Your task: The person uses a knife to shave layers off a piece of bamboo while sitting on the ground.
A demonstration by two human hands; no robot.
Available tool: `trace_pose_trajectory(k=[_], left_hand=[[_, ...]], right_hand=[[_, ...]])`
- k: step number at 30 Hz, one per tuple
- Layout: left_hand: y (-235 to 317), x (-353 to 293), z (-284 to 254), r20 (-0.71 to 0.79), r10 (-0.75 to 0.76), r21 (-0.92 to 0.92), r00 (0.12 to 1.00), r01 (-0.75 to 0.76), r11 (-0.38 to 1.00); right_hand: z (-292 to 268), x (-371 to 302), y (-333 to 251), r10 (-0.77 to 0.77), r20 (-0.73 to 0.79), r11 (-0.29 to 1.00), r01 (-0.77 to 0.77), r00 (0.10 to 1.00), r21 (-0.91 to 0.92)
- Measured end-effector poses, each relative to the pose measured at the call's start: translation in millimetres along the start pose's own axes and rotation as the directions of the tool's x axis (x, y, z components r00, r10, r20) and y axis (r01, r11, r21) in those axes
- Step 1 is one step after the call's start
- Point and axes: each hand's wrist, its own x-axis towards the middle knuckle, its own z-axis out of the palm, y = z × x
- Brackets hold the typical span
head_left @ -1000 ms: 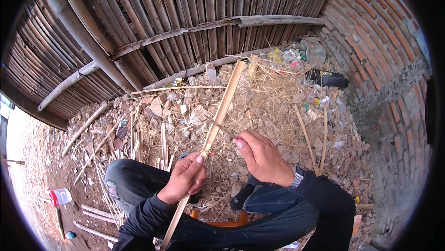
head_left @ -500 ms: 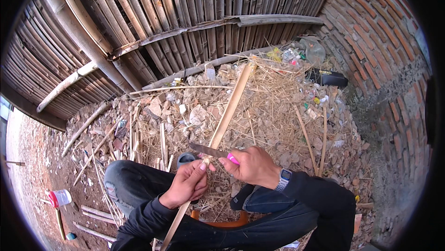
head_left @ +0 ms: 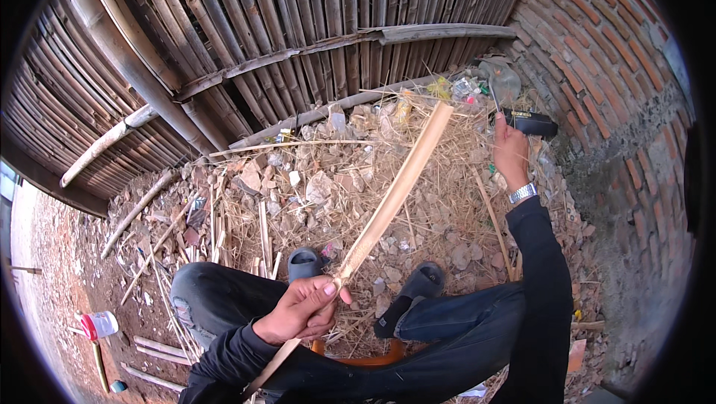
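A long pale bamboo strip is gripped near its middle by my left hand, fingers wrapped round it. Its far end points up to the right, and its near end passes below my wrist over my leg. By my thumb the strip's surface looks rough. Stretched out to the far right, my right hand is closed round a knife, with the thin blade pointing away from me. Its handle is hidden in the fist. This hand is well apart from the strip and appears close to a black case.
A bamboo slat wall stands ahead, and a brick wall rises on the right. Rubble, straw and bamboo pieces cover the ground. My sandalled foot rests between them. A white and red tub lies at the left.
My right hand has moved from beside the strip to the far right, taking the knife along. The strip's far end has swung right, while my left hand keeps its grip.
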Motion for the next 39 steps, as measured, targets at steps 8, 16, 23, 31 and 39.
trace_pose_trajectory(k=[8, 16, 23, 31, 39], left_hand=[[-3, 8, -5, -0.16, -0.06, -0.256, 0.985, 0.017, 0.966], [-14, 15, -10, -0.201, 0.012, -0.153, 0.98, -0.043, 0.987], [-20, 19, -5, -0.219, -0.021, -0.108, 0.975, -0.003, 0.994], [-18, 0, -5, 0.038, -0.121, -0.36, 0.992, 0.126, 0.924], [-5, 7, -7, 0.058, -0.163, -0.589, 0.985, 0.165, 0.791]], right_hand=[[-19, -60, -65, -0.27, 0.112, 0.927, 0.227, 0.956, 0.299], [-28, -163, -140, -0.544, 0.516, 0.821, 0.291, 0.661, 0.492], [-25, -198, -154, -0.568, 0.627, 0.818, 0.279, 0.534, 0.503], [23, -65, -64, -0.192, 0.249, 0.966, 0.137, 0.949, 0.221], [-19, -72, -88, -0.213, 0.252, 0.917, 0.103, 0.944, 0.386]])
